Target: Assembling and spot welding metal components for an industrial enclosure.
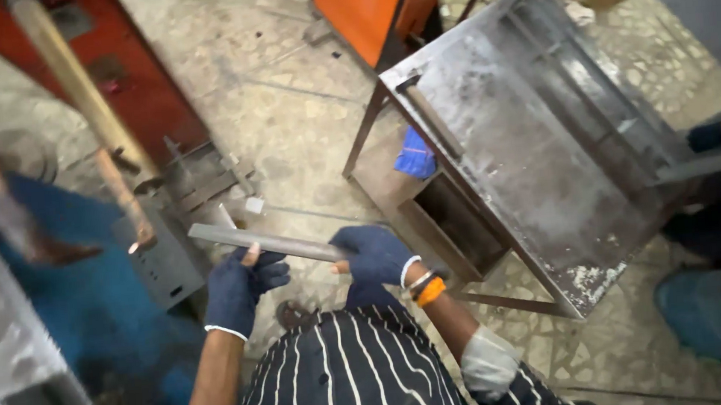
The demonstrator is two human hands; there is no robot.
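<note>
Grey metal bar (265,242) in both gloved hands, left hand (239,291), right hand (375,255).

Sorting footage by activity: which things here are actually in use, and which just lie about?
In use: flat metal bar, gripped by gloved left hand and right hand.
Lying about: metal table frame, blue cloth, wooden handle, orange cabinet.

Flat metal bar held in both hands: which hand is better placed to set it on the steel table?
Probably right. The right hand grips the flat metal bar at its end nearest the steel table; the left hand is on the far side.
</note>
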